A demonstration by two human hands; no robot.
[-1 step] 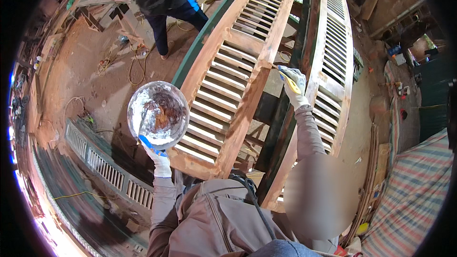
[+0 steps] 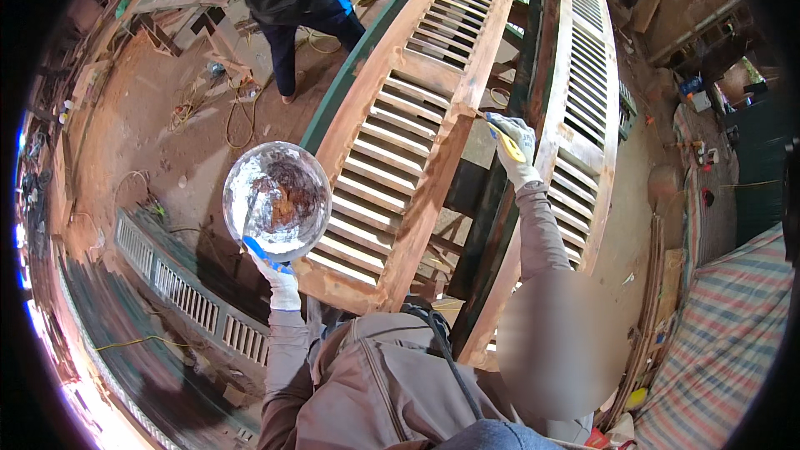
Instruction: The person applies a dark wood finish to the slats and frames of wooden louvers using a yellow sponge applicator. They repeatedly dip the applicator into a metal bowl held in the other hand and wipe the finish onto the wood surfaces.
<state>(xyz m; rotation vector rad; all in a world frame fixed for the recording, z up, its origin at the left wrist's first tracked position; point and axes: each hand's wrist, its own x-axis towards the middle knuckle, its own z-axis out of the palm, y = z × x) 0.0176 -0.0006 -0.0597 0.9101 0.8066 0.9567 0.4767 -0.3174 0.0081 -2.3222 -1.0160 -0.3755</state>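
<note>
Shiny metal bowl — matt, bare-looking wooden louvred panel

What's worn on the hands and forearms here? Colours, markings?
Left hand: white glove, bright blue on the fingers, blue line at the cuff. Right hand: whitish glove with grey-blue patches. Sleeves on both sides: long, grey-brown, wrinkled.

Likely a carpentry workshop: louvred shutters

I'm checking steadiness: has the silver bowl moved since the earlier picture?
No, the silver bowl shows no visible shift either way, measured against the near-left edge of the louvred wooden panel beside it.
</note>
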